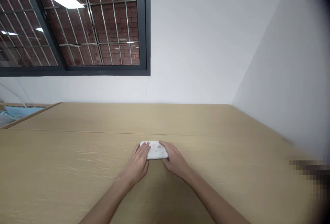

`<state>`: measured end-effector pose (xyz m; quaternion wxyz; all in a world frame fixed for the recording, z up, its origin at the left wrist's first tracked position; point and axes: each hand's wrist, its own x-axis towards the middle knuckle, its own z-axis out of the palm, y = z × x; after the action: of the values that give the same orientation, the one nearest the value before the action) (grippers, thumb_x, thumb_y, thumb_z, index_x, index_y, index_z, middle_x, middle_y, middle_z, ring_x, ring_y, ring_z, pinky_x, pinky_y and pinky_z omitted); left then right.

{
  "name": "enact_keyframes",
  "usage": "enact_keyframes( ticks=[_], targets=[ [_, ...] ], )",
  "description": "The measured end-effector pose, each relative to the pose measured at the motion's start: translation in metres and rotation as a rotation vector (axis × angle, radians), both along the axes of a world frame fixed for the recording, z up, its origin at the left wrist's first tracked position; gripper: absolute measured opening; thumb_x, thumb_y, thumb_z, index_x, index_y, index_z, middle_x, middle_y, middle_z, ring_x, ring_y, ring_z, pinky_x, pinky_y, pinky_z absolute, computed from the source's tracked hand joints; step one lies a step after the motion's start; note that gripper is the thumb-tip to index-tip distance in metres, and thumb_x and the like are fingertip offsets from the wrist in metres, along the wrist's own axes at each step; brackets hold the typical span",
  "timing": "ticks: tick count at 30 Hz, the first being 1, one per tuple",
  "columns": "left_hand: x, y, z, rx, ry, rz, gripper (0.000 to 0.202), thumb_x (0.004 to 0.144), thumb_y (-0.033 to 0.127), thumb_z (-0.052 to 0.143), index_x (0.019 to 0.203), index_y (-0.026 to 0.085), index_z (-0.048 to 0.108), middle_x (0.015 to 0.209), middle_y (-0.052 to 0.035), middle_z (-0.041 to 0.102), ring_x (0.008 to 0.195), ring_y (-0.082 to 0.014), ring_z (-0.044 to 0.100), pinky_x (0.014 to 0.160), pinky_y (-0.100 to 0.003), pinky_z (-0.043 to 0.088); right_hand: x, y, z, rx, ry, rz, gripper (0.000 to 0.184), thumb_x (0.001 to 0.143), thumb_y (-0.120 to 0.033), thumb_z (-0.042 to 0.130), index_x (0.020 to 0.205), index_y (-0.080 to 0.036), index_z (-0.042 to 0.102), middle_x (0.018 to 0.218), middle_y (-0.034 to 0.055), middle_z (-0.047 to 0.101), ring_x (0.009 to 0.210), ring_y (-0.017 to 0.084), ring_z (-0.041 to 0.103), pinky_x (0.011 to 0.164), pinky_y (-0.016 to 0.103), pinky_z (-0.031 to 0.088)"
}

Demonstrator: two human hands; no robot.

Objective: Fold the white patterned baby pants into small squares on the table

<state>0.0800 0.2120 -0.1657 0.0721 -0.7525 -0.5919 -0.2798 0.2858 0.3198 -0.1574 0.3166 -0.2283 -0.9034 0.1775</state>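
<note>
A small white folded cloth (156, 150) with a faint print lies on the light wooden table (77, 162). My left hand (139, 164) rests flat on its left end, fingers stretched forward and together. My right hand (174, 160) lies over its right end, fingers curved down on the cloth's edge. Both forearms reach in from the bottom of the view.
A white wall runs behind the table and along its right side. A dark-framed window (77, 28) with bars is at the upper left. A second table surface with a blue item (18, 112) shows at the far left. A blurred patch sits at the right edge.
</note>
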Motion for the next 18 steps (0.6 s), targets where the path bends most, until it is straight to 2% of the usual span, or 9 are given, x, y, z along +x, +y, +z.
enact_keyframes(
  ticks=[3, 5, 7, 10, 12, 15, 18],
  targets=[
    [-0.001, -0.005, 0.012, 0.028, -0.079, 0.037, 0.048, 0.089, 0.005, 0.038, 0.132, 0.018, 0.054, 0.138, -0.0140, 0.058, 0.132, -0.0292, 0.051, 0.111, -0.056, 0.040, -0.003, 0.005, 0.014, -0.121, 0.102, -0.001, 0.046, 0.088, -0.018, 0.051, 0.134, -0.017, 0.048, 0.127, 0.0149, 0.064, 0.119, 0.028, 0.059, 0.103, 0.047, 0.046],
    [0.001, -0.011, 0.025, 0.041, -0.140, 0.077, 0.037, 0.096, 0.013, 0.037, 0.125, 0.020, 0.058, 0.122, -0.0129, 0.064, 0.116, -0.0285, 0.059, 0.100, -0.051, 0.047, -0.007, 0.005, 0.027, -0.250, 0.199, 0.003, 0.040, 0.092, -0.026, 0.054, 0.130, -0.019, 0.047, 0.118, 0.0115, 0.067, 0.108, 0.026, 0.063, 0.095, 0.043, 0.050],
    [0.006, -0.016, 0.035, 0.029, -0.284, 0.091, 0.030, 0.101, 0.025, 0.037, 0.122, 0.021, 0.058, 0.114, -0.0112, 0.065, 0.107, -0.0263, 0.062, 0.093, -0.045, 0.050, -0.012, 0.005, 0.039, -0.384, 0.278, 0.016, 0.035, 0.095, -0.034, 0.053, 0.127, -0.022, 0.046, 0.109, 0.0075, 0.068, 0.096, 0.023, 0.065, 0.085, 0.037, 0.052],
    [0.018, -0.022, 0.041, -0.086, -0.661, 0.080, 0.034, 0.101, 0.040, 0.044, 0.128, 0.020, 0.051, 0.106, -0.0087, 0.068, 0.096, -0.0233, 0.065, 0.084, -0.037, 0.052, -0.022, 0.010, 0.046, -0.500, 0.321, -0.045, 0.032, 0.098, -0.042, 0.048, 0.124, -0.024, 0.045, 0.092, 0.0010, 0.066, 0.077, 0.020, 0.063, 0.071, 0.033, 0.050],
    [0.026, -0.025, 0.038, -0.201, -0.769, 0.112, 0.043, 0.098, 0.043, 0.048, 0.133, 0.019, 0.045, 0.094, -0.0066, 0.069, 0.086, -0.0237, 0.066, 0.078, -0.036, 0.051, -0.031, 0.017, 0.040, -0.492, 0.314, -0.132, 0.033, 0.095, -0.042, 0.050, 0.122, -0.023, 0.046, 0.081, -0.0019, 0.063, 0.072, 0.020, 0.061, 0.069, 0.033, 0.049],
    [0.032, -0.028, 0.030, -0.340, -0.631, 0.209, 0.048, 0.096, 0.042, 0.048, 0.138, 0.020, 0.041, 0.096, -0.0085, 0.070, 0.090, -0.0282, 0.067, 0.079, -0.040, 0.050, -0.043, 0.028, 0.025, -0.437, 0.280, -0.195, 0.033, 0.089, -0.040, 0.056, 0.116, -0.021, 0.049, 0.077, -0.0009, 0.063, 0.080, 0.023, 0.064, 0.076, 0.036, 0.050],
    [0.031, -0.029, 0.027, -0.372, -0.405, 0.249, 0.050, 0.101, 0.042, 0.039, 0.145, 0.020, 0.035, 0.108, -0.0130, 0.070, 0.099, -0.0318, 0.067, 0.083, -0.044, 0.050, -0.049, 0.032, 0.012, -0.427, 0.279, -0.223, 0.032, 0.091, -0.040, 0.054, 0.115, -0.019, 0.052, 0.090, 0.0057, 0.069, 0.087, 0.024, 0.067, 0.082, 0.040, 0.052]
  ],
)
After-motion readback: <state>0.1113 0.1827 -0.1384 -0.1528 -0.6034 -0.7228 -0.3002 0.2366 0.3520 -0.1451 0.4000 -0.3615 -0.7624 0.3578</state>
